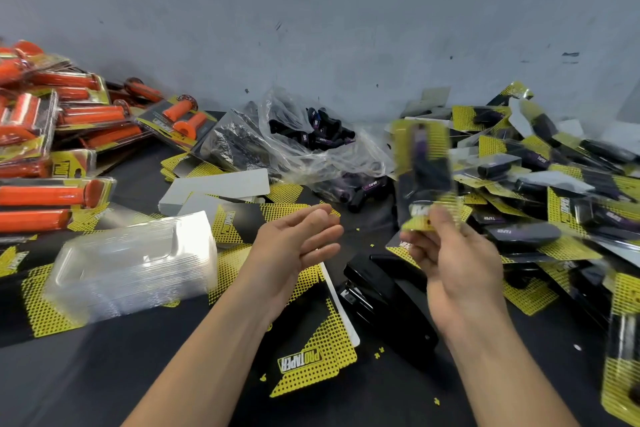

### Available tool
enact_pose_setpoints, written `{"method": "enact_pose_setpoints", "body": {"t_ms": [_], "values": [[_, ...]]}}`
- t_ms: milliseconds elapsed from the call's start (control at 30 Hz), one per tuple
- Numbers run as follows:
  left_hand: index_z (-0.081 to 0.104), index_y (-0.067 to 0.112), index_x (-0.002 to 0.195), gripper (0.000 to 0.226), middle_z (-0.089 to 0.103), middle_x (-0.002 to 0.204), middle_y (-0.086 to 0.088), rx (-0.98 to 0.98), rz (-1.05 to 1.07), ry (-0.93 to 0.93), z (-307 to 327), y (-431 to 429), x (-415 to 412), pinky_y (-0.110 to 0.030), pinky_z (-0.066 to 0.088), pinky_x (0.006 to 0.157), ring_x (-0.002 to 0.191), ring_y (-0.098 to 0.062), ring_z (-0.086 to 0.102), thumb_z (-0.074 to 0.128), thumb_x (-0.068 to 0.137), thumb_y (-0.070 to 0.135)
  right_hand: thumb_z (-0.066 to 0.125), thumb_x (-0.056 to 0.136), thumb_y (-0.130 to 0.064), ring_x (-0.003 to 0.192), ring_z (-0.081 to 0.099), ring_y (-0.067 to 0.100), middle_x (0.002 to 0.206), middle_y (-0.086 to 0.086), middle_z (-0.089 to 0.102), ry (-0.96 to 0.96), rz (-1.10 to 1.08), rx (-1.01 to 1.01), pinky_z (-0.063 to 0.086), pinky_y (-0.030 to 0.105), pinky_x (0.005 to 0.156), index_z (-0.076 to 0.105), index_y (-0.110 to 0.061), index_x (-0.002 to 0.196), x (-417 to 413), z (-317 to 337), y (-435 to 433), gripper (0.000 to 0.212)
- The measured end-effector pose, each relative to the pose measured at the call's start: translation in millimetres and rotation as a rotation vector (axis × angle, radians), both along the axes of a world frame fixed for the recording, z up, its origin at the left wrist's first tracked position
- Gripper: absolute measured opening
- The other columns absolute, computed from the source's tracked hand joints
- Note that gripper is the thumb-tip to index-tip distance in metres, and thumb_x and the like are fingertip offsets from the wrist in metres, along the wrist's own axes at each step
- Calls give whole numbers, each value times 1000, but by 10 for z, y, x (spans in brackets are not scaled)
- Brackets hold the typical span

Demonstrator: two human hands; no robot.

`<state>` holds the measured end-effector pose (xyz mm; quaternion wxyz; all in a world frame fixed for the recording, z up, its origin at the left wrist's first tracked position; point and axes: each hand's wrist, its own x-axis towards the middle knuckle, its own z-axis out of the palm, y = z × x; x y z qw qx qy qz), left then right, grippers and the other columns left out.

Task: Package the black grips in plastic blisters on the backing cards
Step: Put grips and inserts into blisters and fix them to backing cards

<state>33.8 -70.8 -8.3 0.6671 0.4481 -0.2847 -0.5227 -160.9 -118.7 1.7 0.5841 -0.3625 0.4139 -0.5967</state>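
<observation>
My right hand (pixel 453 260) pinches the lower end of a finished pack (pixel 424 173), a yellow-and-black card with black grips under a blister; it stands upright and motion-blurred above the table. My left hand (pixel 294 246) hovers beside it, fingers apart, holding nothing. Loose black grips (pixel 325 135) lie in a clear plastic bag at the back centre. A stack of empty clear blisters (pixel 135 263) lies at the left. Backing cards (pixel 311 354) lie spread under my forearms.
A black stapler (pixel 384 302) lies under my right hand. Finished black-grip packs (pixel 554 191) pile up at the right. Orange-grip packs (pixel 62 135) are heaped at the far left. White card backs (pixel 221 187) lie mid-table. A grey wall (pixel 311 28) closes the back.
</observation>
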Motion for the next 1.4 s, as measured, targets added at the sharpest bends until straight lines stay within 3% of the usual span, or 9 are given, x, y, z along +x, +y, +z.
{"method": "enact_pose_setpoints", "body": {"t_ms": [100,200,433,567,700,800,900,1000,1400], "values": [[75,7,115,29,79,108,-14,23,52,-25,8,9,33,-25,62,70,101,-25,78,73,89,20,61,100,-46,69,74,17,84,3,80,170,61,-3,53,26,60,77,-13,95,82,-54,25,37],[81,12,99,10,80,98,-13,30,153,-153,3,22,22,-24,61,68,92,-25,79,71,95,12,70,94,-37,70,72,8,82,-7,79,462,63,-133,51,32,72,80,-29,84,99,-124,33,16],[80,28,78,23,76,70,1,-166,471,-637,224,103,-77,-32,62,64,68,-22,75,72,94,13,70,90,-40,79,65,-12,77,-31,71,995,182,-443,47,8,59,75,-39,79,96,-122,126,13],[81,31,81,27,79,76,6,-255,548,-650,646,316,268,-27,63,68,72,-13,77,74,91,7,73,89,-35,81,64,-15,79,-34,69,996,50,-510,45,1,64,74,-38,84,81,-29,180,6],[78,40,82,20,77,101,21,170,615,-1273,776,631,941,-23,50,76,75,4,68,75,89,21,76,88,-21,92,64,1,93,-18,72,1067,-59,-700,49,14,82,77,-30,106,236,8,410,20],[78,36,103,19,66,135,13,441,489,-1519,682,811,1275,-30,49,86,96,-10,66,69,93,22,81,84,-20,108,59,17,111,-7,71,1267,108,-814,45,25,93,75,-28,118,541,-80,732,36],[75,39,117,34,72,116,5,571,427,-1549,524,853,1384,-31,47,71,76,-11,62,66,90,21,58,97,-49,148,31,16,157,-12,43,1406,437,-716,22,28,121,47,-36,150,801,-265,940,56],[79,39,102,19,76,109,4,519,539,-1573,479,800,1398,-32,49,72,85,-18,60,75,87,29,43,101,-58,154,5,2,168,-21,19,1364,521,-644,-5,17,119,28,-42,159,817,-402,928,63],[81,38,93,20,77,97,15,325,680,-1677,484,806,1491,-28,43,69,88,-17,69,91,77,30,53,99,-55,149,17,-5,158,-26,36,1314,403,-665,-6,4,112,44,-40,153,736,-488,956,56]]}}
